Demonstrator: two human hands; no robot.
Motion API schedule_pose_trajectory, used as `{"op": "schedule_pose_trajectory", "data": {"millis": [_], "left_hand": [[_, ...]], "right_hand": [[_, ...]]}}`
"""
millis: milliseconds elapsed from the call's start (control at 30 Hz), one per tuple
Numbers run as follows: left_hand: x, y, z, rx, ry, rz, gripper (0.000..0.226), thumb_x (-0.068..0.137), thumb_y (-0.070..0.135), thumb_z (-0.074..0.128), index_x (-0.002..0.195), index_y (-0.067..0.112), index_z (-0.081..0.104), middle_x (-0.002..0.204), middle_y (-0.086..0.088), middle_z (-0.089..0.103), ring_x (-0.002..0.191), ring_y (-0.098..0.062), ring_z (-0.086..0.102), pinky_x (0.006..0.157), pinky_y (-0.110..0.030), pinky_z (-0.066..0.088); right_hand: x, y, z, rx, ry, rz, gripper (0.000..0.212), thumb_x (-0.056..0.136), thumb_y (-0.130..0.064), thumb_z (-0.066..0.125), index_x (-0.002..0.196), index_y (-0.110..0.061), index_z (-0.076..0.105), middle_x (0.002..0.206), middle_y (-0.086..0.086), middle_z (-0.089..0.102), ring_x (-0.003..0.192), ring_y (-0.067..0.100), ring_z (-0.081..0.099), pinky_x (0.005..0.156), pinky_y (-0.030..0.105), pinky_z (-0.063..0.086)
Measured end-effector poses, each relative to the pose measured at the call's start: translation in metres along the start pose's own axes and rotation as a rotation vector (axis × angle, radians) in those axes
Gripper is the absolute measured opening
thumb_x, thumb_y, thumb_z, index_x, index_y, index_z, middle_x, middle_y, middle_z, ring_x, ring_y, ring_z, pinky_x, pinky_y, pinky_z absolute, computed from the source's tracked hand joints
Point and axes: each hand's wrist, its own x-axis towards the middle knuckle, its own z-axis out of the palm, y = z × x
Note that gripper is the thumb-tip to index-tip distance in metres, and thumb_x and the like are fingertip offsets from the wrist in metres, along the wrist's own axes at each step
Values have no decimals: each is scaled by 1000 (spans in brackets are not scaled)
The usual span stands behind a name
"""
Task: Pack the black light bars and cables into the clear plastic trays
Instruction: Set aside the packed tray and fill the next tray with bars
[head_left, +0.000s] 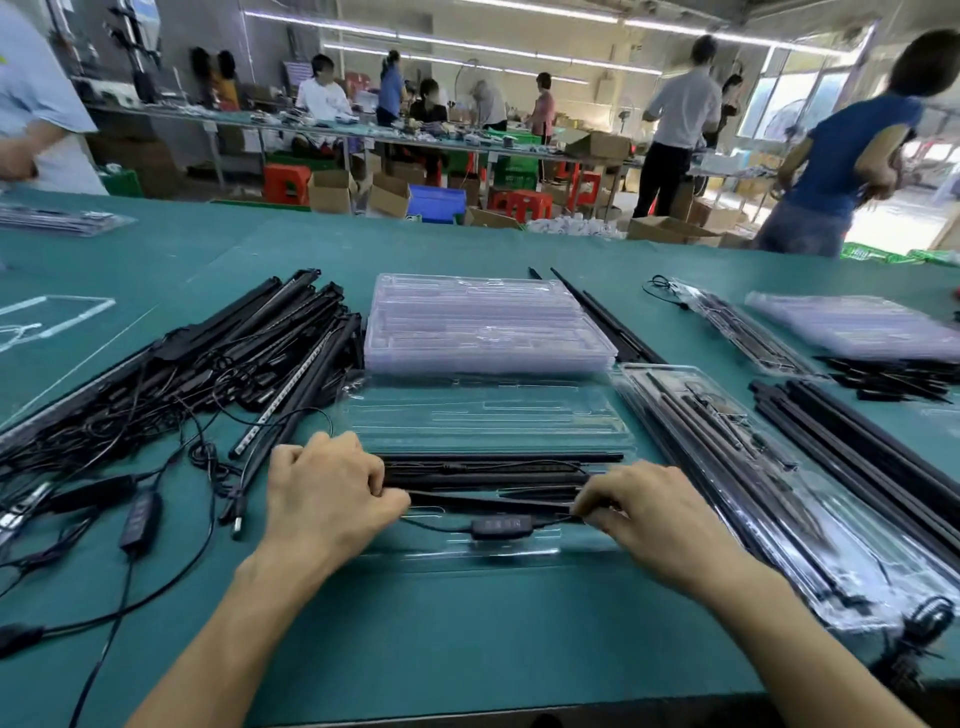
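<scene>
One open clear tray (483, 421) lies flat on the green bench (467, 623) directly in front of the person, its far half bare and its near half filled. In that near half at least three black light bars (498, 475) lie side by side, running left to right; their exact count is hard to tell where they overlap. One thin cable (436, 526) crosses the tray's near edge, with one black inline controller (501, 526) at its middle.

Both hands work on the tray. The left hand (324, 496) rests on the left ends of the bars, fingers curled down and its grip pinched onto the bar ends and cable there. The right hand (657, 512) sits at the right ends, thumb and forefinger nipped together on the cable where it meets the bars.

Beyond the open tray stands one stack of empty clear trays (485, 327); the number in it cannot be counted. To the left is a loose heap of light bars and tangled cables (208, 374), too many to count. To the right, one packed and closed tray (769, 483) lies at an angle, with a bundle of bare black bars (862, 452) just beside it. Farther right sit a second packed tray (737, 322) and another stack of empty trays (857, 325).
</scene>
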Motion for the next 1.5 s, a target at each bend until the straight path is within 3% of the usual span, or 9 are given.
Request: {"op": "schedule_pose_trajectory", "data": {"millis": [133,333,533,800,1000,1133,1267,1367,1500], "left_hand": [[-3,13,-3,39,-148,46,23,70,52,57,67,30,51,78,14,43,86,-8,42,85,-31,23],[-15,37,1,-164,80,293,15,80,26,73,90,36,67,89,16,59,92,-13,60,93,-38,38],[-11,48,12,-212,-149,421,38,90,67,47,111,43,68,105,20,62,103,-2,50,91,-26,34],[-10,44,16,-390,-242,292,25,82,65,64,94,46,72,91,21,61,82,6,52,73,-23,39],[-10,46,13,-435,-302,227,22,77,62,71,88,44,70,87,23,61,81,8,54,74,-25,46],[-12,47,14,-467,-305,204,19,76,60,74,84,43,69,85,23,61,81,9,54,73,-22,44],[-9,46,13,-469,-320,181,20,73,63,73,82,45,70,83,23,63,82,5,56,75,-27,47],[-13,39,15,-542,-286,200,16,76,58,74,83,43,72,78,20,64,79,3,58,74,-27,49],[-14,29,10,-625,-303,190,11,79,40,80,76,32,73,75,16,66,75,-2,60,75,-34,52]], "right_hand": [[3,20,5,17,-158,6,16,90,-22,63,97,-33,72,98,-17,68,101,8,60,92,31,46],[0,15,17,2,-78,-82,18,88,-27,55,102,-32,64,101,-14,64,101,8,56,92,29,43],[5,-5,28,20,-44,-136,31,93,-57,49,110,-37,65,103,-17,61,103,5,52,95,29,38],[14,-11,31,232,-45,-67,14,87,-40,69,100,-37,75,92,-14,64,92,4,58,89,33,45],[22,-12,27,323,-141,8,10,80,-40,75,89,-36,75,79,-13,68,83,6,61,91,39,44],[25,-14,28,265,-146,30,11,79,-46,75,86,-38,73,77,-15,67,84,4,60,91,34,38],[30,-14,27,291,-175,-44,8,80,-35,77,87,-31,77,75,-11,67,77,5,61,77,30,49],[23,1,27,271,-154,-114,12,84,-22,75,93,-29,78,73,-19,62,75,-6,58,72,10,43],[15,15,24,320,-68,-38,21,80,-15,77,72,-34,70,70,-18,67,71,-5,61,68,9,42]]}}
